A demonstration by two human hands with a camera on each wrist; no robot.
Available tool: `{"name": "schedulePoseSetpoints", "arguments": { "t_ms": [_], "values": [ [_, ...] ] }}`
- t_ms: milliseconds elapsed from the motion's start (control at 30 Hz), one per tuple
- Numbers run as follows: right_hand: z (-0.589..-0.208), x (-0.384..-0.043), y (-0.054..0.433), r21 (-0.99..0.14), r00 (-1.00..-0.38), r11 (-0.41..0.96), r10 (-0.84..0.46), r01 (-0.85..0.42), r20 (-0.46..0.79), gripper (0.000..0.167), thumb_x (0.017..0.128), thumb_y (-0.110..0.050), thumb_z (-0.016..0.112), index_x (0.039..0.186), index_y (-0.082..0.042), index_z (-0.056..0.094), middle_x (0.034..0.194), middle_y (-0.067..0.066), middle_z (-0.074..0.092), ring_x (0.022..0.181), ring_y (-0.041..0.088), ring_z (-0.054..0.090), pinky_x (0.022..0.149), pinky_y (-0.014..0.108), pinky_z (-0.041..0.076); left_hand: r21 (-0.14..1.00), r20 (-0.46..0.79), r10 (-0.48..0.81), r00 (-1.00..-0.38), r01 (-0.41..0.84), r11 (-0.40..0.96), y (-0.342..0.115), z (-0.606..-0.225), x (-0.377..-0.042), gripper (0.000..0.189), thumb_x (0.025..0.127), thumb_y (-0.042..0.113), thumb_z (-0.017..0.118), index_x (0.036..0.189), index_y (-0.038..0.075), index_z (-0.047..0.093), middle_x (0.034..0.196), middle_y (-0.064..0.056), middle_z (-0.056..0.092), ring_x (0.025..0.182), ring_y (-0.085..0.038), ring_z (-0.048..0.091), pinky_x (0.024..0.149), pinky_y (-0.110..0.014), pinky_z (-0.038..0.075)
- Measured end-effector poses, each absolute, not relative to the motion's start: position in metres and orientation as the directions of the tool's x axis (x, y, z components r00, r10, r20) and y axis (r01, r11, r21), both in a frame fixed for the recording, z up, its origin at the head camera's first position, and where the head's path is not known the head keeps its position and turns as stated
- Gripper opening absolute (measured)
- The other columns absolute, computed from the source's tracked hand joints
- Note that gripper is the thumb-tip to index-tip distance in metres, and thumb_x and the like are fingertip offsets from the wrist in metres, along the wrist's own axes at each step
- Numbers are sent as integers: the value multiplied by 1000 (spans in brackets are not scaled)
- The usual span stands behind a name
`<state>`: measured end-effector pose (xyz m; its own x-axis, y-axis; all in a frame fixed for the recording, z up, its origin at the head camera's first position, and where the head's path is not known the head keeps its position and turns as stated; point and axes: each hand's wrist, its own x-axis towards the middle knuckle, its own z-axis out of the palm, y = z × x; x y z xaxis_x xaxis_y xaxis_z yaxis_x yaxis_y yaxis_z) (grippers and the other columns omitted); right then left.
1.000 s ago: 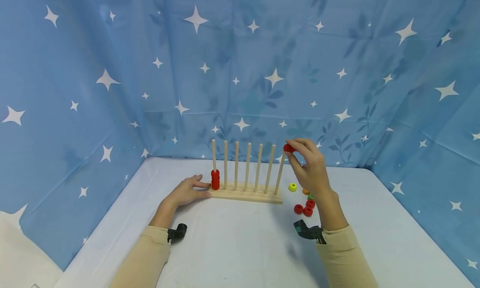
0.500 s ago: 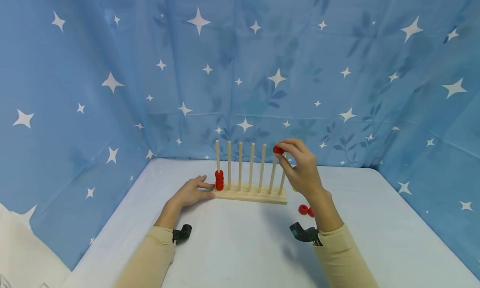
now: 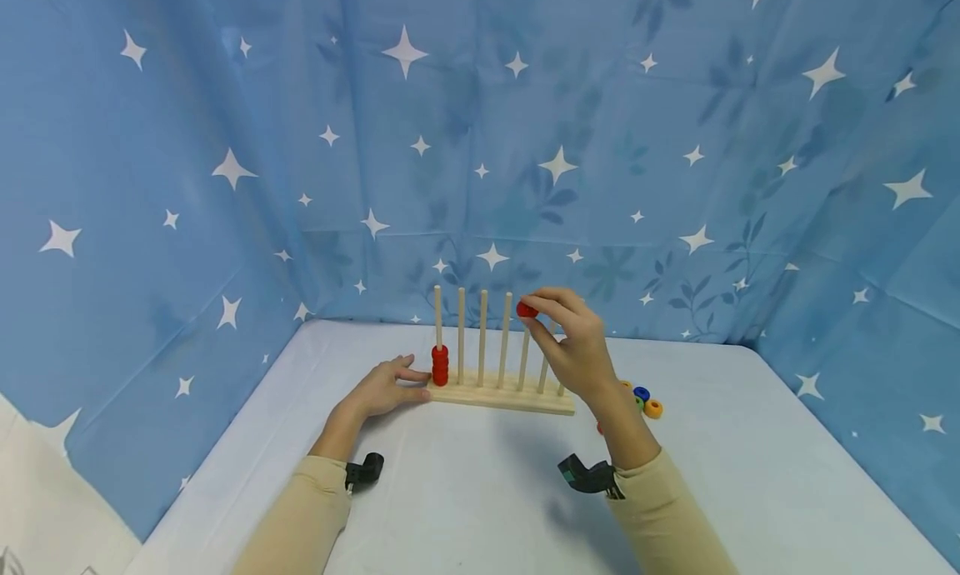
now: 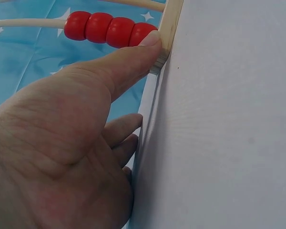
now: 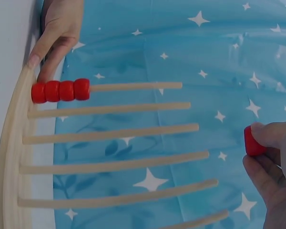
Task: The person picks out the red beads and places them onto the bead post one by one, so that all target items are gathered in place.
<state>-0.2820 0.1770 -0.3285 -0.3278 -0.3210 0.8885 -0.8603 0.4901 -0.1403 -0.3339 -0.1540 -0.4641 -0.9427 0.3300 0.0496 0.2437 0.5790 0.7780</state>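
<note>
A wooden peg rack (image 3: 498,398) stands on the table with several upright pegs in a row. Its leftmost peg carries a stack of several red beads (image 3: 440,367), seen large in the left wrist view. My left hand (image 3: 381,387) holds the left end of the rack's base, thumb in front and index finger behind; in the left wrist view the thumb lies against the base beside the lowest bead. Between thumb and fingertips, my right hand (image 3: 573,342) pinches one red bead (image 5: 254,141), raised around peg-top height and apart from the pegs in the right wrist view.
Loose beads lie right of the rack, partly behind the right forearm: a blue bead (image 3: 641,392), an orange bead (image 3: 654,408), a green one and a bit of red. A blue star-patterned curtain (image 3: 480,142) hangs behind the white table (image 3: 465,492).
My right hand has moved left with the red bead, from near the rightmost peg to pegs further in. The left hand stays at the base's end. The head view has shifted slightly.
</note>
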Motion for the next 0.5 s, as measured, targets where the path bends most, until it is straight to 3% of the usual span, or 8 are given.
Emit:
{"name": "schedulePoseSetpoints", "arguments": {
  "t_ms": [167, 300, 500],
  "values": [
    [-321, -287, 161, -147, -314, 445, -329, -883, 890, 29, 89, 2, 79, 118, -1, 76, 116, 15, 72, 104, 29, 72, 85, 31, 61, 779, 59, 329, -942, 249, 575, -156, -467, -334, 44, 90, 31, 83, 129, 12, 76, 166, -23, 35, 159, -46, 17, 126, -67, 16],
    [-316, -291, 149, -149, -300, 416, -324, -897, 897, 29, 88, 3, 79, 117, -1, 77, 115, 15, 72, 102, 29, 72, 81, 41, 63, 769, 57, 330, -942, 252, 587, -158, -467, -335, 44, 90, 33, 83, 129, 14, 76, 166, -23, 35, 159, -46, 18, 125, -68, 17],
    [-311, -296, 137, -152, -287, 383, -327, -911, 900, 28, 89, 4, 78, 117, 0, 77, 114, 17, 73, 102, 30, 73, 82, 43, 63, 767, 45, 331, -943, 245, 593, -158, -468, -337, 43, 89, 32, 84, 129, 16, 76, 166, -21, 36, 159, -45, 18, 125, -68, 16]
  ]
}}
